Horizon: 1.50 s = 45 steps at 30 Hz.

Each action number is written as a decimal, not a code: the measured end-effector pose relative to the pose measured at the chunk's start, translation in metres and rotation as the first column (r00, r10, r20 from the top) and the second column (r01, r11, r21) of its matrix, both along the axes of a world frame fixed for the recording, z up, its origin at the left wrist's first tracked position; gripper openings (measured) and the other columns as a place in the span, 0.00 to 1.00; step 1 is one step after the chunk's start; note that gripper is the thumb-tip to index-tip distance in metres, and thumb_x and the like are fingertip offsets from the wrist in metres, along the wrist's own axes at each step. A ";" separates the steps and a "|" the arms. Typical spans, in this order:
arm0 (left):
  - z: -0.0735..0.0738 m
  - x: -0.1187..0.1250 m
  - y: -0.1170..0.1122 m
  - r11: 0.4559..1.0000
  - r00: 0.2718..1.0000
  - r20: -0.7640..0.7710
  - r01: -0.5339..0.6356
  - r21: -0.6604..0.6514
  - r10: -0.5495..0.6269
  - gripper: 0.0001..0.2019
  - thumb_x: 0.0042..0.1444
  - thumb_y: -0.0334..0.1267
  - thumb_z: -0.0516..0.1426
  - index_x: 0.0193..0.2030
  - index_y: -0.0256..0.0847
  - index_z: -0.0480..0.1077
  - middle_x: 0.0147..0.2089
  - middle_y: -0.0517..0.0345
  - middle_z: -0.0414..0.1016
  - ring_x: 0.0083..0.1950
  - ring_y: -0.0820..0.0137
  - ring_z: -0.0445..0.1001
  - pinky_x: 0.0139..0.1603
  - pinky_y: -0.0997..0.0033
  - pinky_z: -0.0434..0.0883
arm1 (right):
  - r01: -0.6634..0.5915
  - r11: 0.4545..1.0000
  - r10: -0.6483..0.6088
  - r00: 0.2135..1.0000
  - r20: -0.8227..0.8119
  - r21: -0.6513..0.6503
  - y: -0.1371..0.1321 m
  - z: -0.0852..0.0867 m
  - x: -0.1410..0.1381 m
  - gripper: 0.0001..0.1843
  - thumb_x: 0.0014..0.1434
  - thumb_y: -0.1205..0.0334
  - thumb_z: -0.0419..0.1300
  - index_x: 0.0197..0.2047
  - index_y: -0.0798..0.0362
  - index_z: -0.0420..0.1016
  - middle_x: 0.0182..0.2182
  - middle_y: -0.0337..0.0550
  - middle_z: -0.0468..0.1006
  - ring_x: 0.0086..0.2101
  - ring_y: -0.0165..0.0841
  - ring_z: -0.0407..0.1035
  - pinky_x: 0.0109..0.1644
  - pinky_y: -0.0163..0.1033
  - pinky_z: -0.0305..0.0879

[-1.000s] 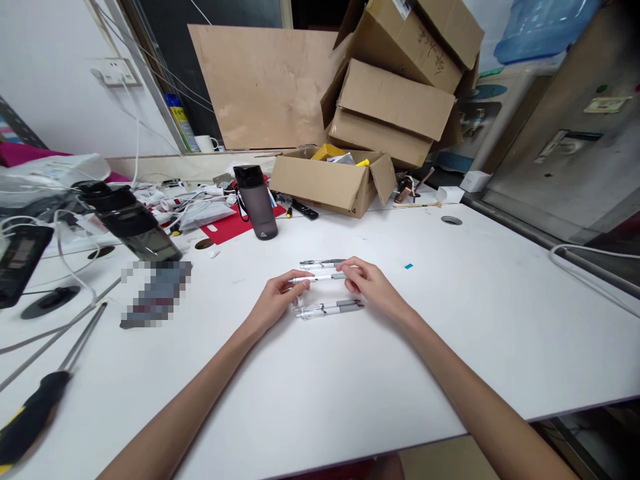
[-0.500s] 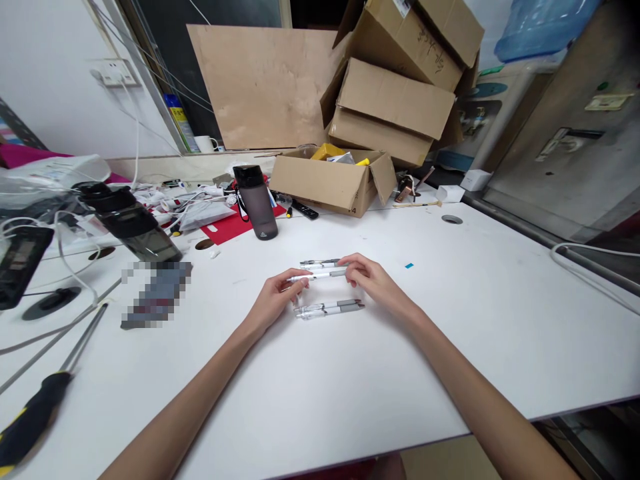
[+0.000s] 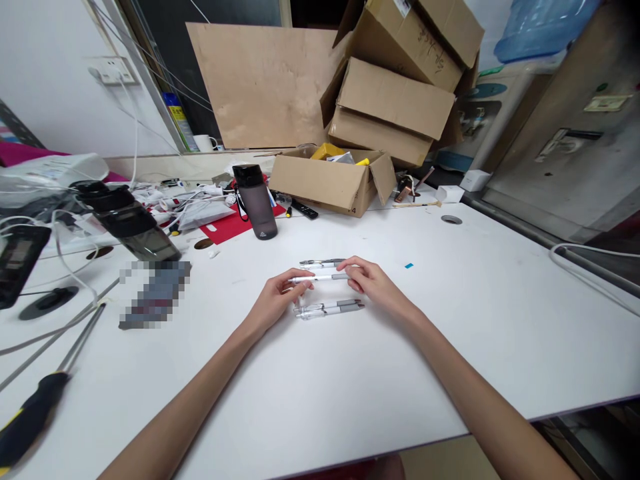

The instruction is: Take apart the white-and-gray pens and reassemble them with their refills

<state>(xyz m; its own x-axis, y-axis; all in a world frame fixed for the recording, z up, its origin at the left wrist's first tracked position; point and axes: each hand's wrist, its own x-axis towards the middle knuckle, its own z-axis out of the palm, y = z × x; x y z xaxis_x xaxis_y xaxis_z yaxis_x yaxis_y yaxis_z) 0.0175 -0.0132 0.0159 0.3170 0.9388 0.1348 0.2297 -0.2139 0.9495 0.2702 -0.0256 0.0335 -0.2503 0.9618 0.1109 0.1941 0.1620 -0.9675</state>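
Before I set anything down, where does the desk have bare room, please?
Bare: between the forearms, up to the nearer pens; right of the right forearm, between the blue scrap and the desk's front edge. Crowded: the left, with screwdriver and tilted bottle.

- From where I stood, it looked like a cluttered workroom, half office and half small workshop; I couldn't tell which it was first.
- The white table (image 3: 510, 307) had round holes (image 3: 451, 219) cut through its top, as office desks do, and pens (image 3: 330, 309) lay on it.
- A big screwdriver (image 3: 36, 408) at the left and a jumble of cords and plastic-wrapped bits (image 3: 205, 212) toward the back leaned to the workshop side.
- Cardboard boxes (image 3: 393, 107) were piled beside a plain wooden board (image 3: 265, 87), like storage.
- A water dispenser (image 3: 485, 115) with its blue jug (image 3: 545, 32) and a mug (image 3: 203, 143) suggested a shared workplace.
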 end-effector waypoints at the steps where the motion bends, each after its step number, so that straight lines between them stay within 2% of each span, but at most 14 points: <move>1: 0.001 0.000 0.000 1.000 1.000 -0.001 -0.003 -0.005 0.003 0.16 0.62 0.48 0.62 0.52 0.43 0.78 0.41 0.55 0.81 0.33 0.70 0.70 0.36 0.71 0.66 | 0.006 1.000 -0.006 1.000 0.003 0.004 0.000 -0.001 0.000 0.14 0.67 0.54 0.51 0.46 0.50 0.74 0.23 0.33 0.61 0.25 0.30 0.54 0.30 0.36 0.50; 5: 0.003 0.002 -0.001 0.999 1.000 0.014 -0.024 -0.042 0.024 0.16 0.62 0.49 0.62 0.49 0.40 0.78 0.38 0.54 0.81 0.32 0.70 0.69 0.36 0.70 0.67 | -0.007 0.998 0.007 1.000 0.001 0.066 0.002 -0.003 0.000 0.13 0.65 0.52 0.56 0.46 0.50 0.75 0.29 0.36 0.66 0.29 0.31 0.60 0.32 0.36 0.54; 13: 0.002 0.004 -0.002 0.999 0.998 0.053 0.027 -0.023 -0.025 0.16 0.62 0.49 0.62 0.49 0.40 0.78 0.39 0.54 0.81 0.33 0.70 0.70 0.36 0.71 0.66 | -0.044 0.999 0.045 0.999 -0.022 0.006 -0.001 0.002 0.000 0.15 0.68 0.52 0.52 0.47 0.50 0.75 0.24 0.33 0.57 0.25 0.31 0.51 0.29 0.37 0.48; 20: 0.012 0.008 -0.011 0.997 0.999 0.007 0.042 0.068 -0.043 0.15 0.65 0.50 0.60 0.46 0.40 0.78 0.38 0.54 0.80 0.34 0.69 0.70 0.34 0.70 0.62 | -0.052 0.998 0.051 0.996 -0.068 -0.021 -0.003 0.005 -0.001 0.15 0.69 0.50 0.50 0.45 0.49 0.74 0.22 0.32 0.51 0.24 0.30 0.46 0.30 0.37 0.44; 23: 0.014 0.008 -0.012 0.997 1.000 0.018 0.024 0.067 -0.025 0.14 0.65 0.49 0.60 0.45 0.40 0.78 0.37 0.55 0.80 0.35 0.69 0.69 0.35 0.70 0.62 | -0.034 0.999 0.031 0.995 -0.095 -0.029 -0.003 0.004 -0.002 0.15 0.69 0.51 0.50 0.45 0.49 0.73 0.22 0.31 0.50 0.23 0.30 0.44 0.29 0.38 0.42; 26: 0.011 0.008 -0.010 0.999 0.990 0.138 -0.021 -0.025 0.024 0.14 0.61 0.48 0.64 0.45 0.40 0.78 0.38 0.55 0.79 0.39 0.67 0.70 0.40 0.70 0.65 | -0.064 0.997 0.059 0.992 -0.112 -0.038 -0.004 0.006 -0.002 0.13 0.70 0.53 0.50 0.47 0.49 0.73 0.22 0.31 0.54 0.24 0.30 0.49 0.31 0.37 0.45; 28: 0.008 0.008 -0.007 0.992 0.960 0.273 -0.034 -0.120 0.066 0.15 0.58 0.48 0.66 0.46 0.41 0.79 0.39 0.55 0.77 0.43 0.66 0.71 0.45 0.69 0.67 | -0.164 0.985 0.157 0.982 -0.108 -0.055 -0.007 0.011 -0.001 0.13 0.69 0.54 0.52 0.49 0.48 0.73 0.23 0.33 0.62 0.27 0.31 0.57 0.34 0.38 0.52; 31: 0.006 0.009 -0.006 0.976 0.909 0.406 -0.006 -0.216 0.096 0.15 0.57 0.49 0.66 0.46 0.42 0.79 0.43 0.54 0.75 0.47 0.66 0.70 0.50 0.69 0.68 | -0.349 0.933 0.340 0.935 -0.100 -0.087 -0.011 0.018 0.000 0.14 0.69 0.54 0.54 0.54 0.46 0.73 0.31 0.39 0.74 0.36 0.35 0.68 0.43 0.40 0.60; 33: 0.007 0.011 -0.007 0.969 0.895 0.439 0.036 -0.242 0.076 0.14 0.58 0.49 0.66 0.45 0.42 0.78 0.45 0.54 0.74 0.48 0.66 0.70 0.50 0.70 0.69 | -0.406 0.910 0.399 0.913 -0.090 -0.085 -0.013 0.020 -0.001 0.13 0.69 0.54 0.56 0.53 0.46 0.74 0.38 0.42 0.77 0.41 0.36 0.70 0.46 0.41 0.62; 35: 0.009 0.013 -0.009 0.961 0.890 0.454 0.083 -0.265 0.049 0.14 0.60 0.50 0.64 0.43 0.42 0.77 0.44 0.54 0.73 0.47 0.67 0.70 0.48 0.70 0.69 | -0.411 0.909 0.406 0.910 -0.079 -0.068 -0.013 0.020 -0.003 0.12 0.68 0.54 0.58 0.51 0.45 0.76 0.39 0.42 0.77 0.42 0.36 0.71 0.48 0.42 0.64; 40: 0.018 0.017 -0.017 0.955 0.935 0.352 0.140 -0.260 -0.041 0.17 0.65 0.54 0.57 0.41 0.41 0.74 0.35 0.56 0.69 0.37 0.67 0.68 0.39 0.70 0.68 | -0.307 0.952 0.307 0.950 -0.054 0.008 -0.011 0.016 -0.007 0.12 0.70 0.53 0.55 0.51 0.45 0.77 0.36 0.42 0.77 0.41 0.36 0.70 0.50 0.44 0.65; 43: 0.021 0.020 -0.022 0.956 0.952 0.265 0.210 -0.202 -0.153 0.18 0.66 0.55 0.56 0.39 0.40 0.74 0.32 0.56 0.69 0.34 0.67 0.67 0.38 0.69 0.67 | -0.242 0.968 0.248 0.964 -0.092 0.069 -0.010 0.015 -0.013 0.13 0.70 0.52 0.56 0.52 0.45 0.76 0.34 0.40 0.75 0.38 0.35 0.69 0.49 0.44 0.64; 45: 0.022 0.023 -0.024 0.955 0.949 0.232 0.252 -0.156 -0.212 0.18 0.66 0.54 0.56 0.38 0.41 0.75 0.33 0.56 0.70 0.35 0.67 0.67 0.39 0.67 0.66 | -0.250 0.964 0.260 0.955 -0.141 0.089 -0.010 0.015 -0.018 0.13 0.69 0.52 0.56 0.53 0.45 0.75 0.34 0.40 0.74 0.38 0.35 0.68 0.48 0.42 0.64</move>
